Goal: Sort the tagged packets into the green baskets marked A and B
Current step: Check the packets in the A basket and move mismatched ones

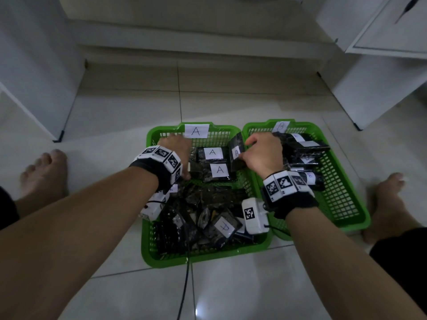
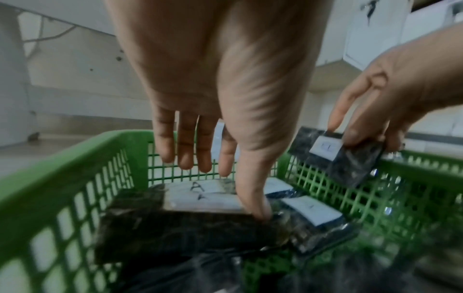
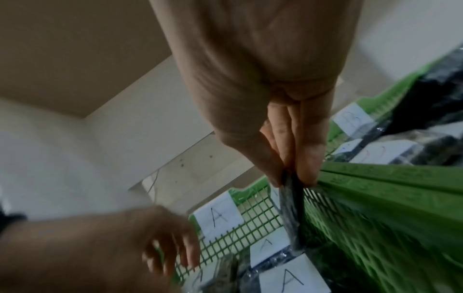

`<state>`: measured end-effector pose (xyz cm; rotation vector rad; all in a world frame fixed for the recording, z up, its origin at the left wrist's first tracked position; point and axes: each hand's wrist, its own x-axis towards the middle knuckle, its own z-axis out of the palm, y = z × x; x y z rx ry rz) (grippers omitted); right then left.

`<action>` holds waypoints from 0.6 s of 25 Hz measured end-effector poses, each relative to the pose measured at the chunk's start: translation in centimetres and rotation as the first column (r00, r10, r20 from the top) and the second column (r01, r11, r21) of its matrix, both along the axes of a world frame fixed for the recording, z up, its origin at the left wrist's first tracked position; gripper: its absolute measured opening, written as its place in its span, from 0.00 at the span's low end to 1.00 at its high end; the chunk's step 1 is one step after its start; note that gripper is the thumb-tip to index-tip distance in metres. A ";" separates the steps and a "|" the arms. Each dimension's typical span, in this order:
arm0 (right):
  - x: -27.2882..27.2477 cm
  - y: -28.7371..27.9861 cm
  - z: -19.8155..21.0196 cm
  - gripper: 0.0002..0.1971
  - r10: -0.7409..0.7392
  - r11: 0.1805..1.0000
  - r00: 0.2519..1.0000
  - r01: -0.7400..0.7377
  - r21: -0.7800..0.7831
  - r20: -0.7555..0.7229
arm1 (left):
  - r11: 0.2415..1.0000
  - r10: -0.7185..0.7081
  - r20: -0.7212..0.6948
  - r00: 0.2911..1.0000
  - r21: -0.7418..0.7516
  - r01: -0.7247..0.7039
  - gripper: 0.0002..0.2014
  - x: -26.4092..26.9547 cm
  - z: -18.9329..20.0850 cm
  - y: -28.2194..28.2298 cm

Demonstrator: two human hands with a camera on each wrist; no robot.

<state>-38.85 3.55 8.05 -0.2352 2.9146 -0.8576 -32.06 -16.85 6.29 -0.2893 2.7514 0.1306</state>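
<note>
The right hand (image 1: 263, 153), pinching an A-tagged packet (image 1: 236, 151), should be lowered over basket A (image 1: 161, 135) before release, while the left hand (image 1: 175, 146) is held open.

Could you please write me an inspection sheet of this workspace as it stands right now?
Surface: pale tiled floor; both baskets sit on it.
Job's things: green basket A holds flat A-tagged packets at its far end and a loose heap of dark packets nearer the person. Green basket B holds stacked packets.
Clutter: nothing seen.
Hands: right hand pinches an upright A-tagged packet above basket A's right side. Left hand has straight fingers, thumb touching a packet in basket A.
Cables: black cable trails across the floor.
Surroundings: white cabinets, the person's bare feet beside the baskets.
</note>
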 end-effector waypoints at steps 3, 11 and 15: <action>0.7 -2.1 0.1 0.06 0.160 0.979 0.985 -0.149 0.140 -0.071 | 0.980 0.081 -0.178 0.981 0.194 -0.045 0.11 -0.7 0.6 1.2; 1.0 -4.6 -1.3 0.08 0.529 0.727 0.849 -0.443 0.525 -0.015 | 0.992 -0.087 0.003 0.996 0.094 0.086 0.08 -0.3 0.2 2.1; 1.6 -5.5 -1.8 0.10 0.526 0.712 0.845 -0.499 0.494 0.095 | 0.996 -0.083 -0.008 0.997 0.028 0.083 0.12 0.4 -0.4 0.3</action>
